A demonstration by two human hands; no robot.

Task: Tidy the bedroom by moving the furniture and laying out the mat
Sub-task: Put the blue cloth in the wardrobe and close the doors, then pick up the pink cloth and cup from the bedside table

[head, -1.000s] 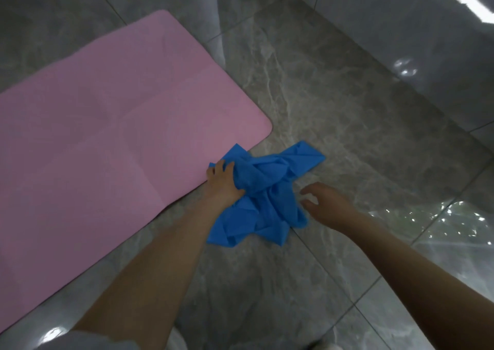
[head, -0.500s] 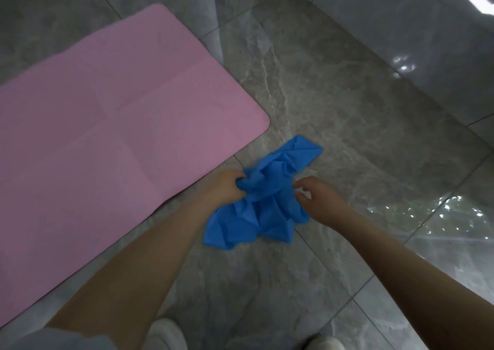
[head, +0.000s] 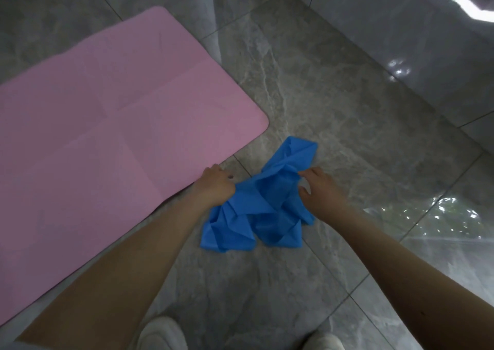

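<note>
Two hands, left hand [head: 217, 186] and right hand [head: 319, 191] pinching crumpled blue cloth [head: 256, 205], pink mat [head: 107, 141] beside

- Open grey tiled floor [head: 334, 87] beyond and right of the blue cloth [head: 256, 202]; free passage there.
- Pink mat [head: 107, 135] flat on the floor at left, low, its near edge just beside the left hand [head: 216, 186].
- Crumpled cloth bunched between left hand and right hand [head: 320, 191], filling that gap.
- Two white shoes [head: 163, 333] at the bottom edge, bare floor between them and the cloth.
</note>
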